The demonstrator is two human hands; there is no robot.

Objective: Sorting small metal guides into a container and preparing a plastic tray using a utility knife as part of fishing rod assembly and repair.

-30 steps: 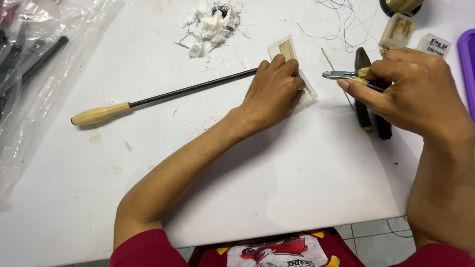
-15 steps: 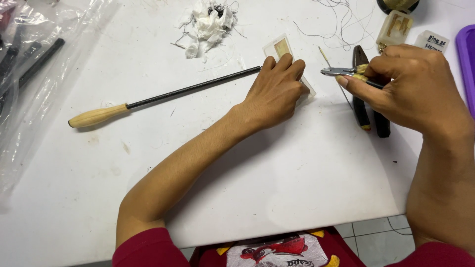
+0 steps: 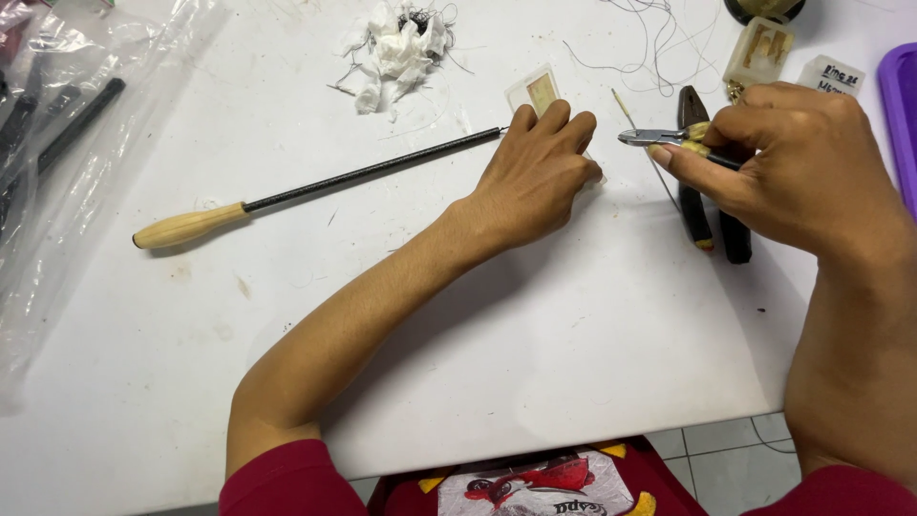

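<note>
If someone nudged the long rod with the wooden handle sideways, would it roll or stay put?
The rod looks round and thin, lying flat on the table, so it would probably roll. Its thicker wooden handle may make it swing in an arc. It looks straight and stiff, likely light, handle-heavy.

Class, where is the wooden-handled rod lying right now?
The wooden-handled rod lies on the white table, left of centre, its dark tip beside the left hand.

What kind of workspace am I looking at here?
Likely a small craft or repair workbench: a white table with small cutters in the right hand, loose thread and a wooden-handled rod.
</note>
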